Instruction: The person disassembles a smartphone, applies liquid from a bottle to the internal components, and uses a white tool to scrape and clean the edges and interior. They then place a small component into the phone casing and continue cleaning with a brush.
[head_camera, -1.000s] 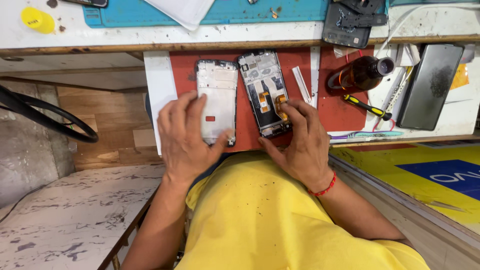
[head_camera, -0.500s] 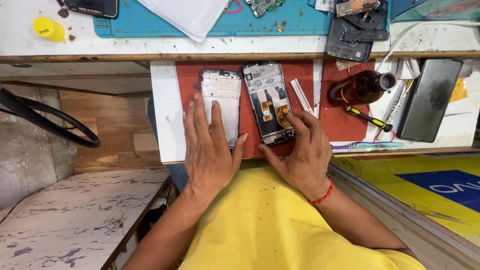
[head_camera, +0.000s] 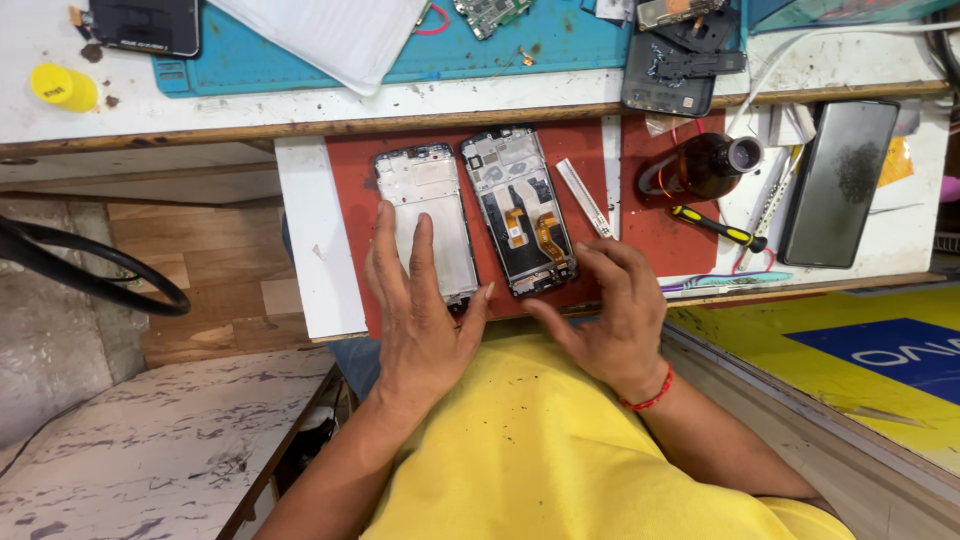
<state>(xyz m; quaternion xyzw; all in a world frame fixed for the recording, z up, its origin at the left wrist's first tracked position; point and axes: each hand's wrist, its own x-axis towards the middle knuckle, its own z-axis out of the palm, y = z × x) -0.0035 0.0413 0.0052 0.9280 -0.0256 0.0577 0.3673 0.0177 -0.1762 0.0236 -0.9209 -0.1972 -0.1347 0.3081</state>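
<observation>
Resting on the red mat (head_camera: 350, 190) of the table (head_camera: 300, 240), two opened phones are seen side by side. The white phone frame (head_camera: 425, 215) is pressed flat under the left hand (head_camera: 420, 315), whose fingers are spread wide and grip nothing. The dark phone frame (head_camera: 520, 210) lies just beyond the right hand (head_camera: 610, 315), which is loosely curled and empty, fingertips near its bottom edge. Both frames should be kept still and pressed gently, so the thin orange strips are not bent.

Repair workshop: opened phones (head_camera: 520, 210), screwdriver (head_camera: 712, 226).
</observation>
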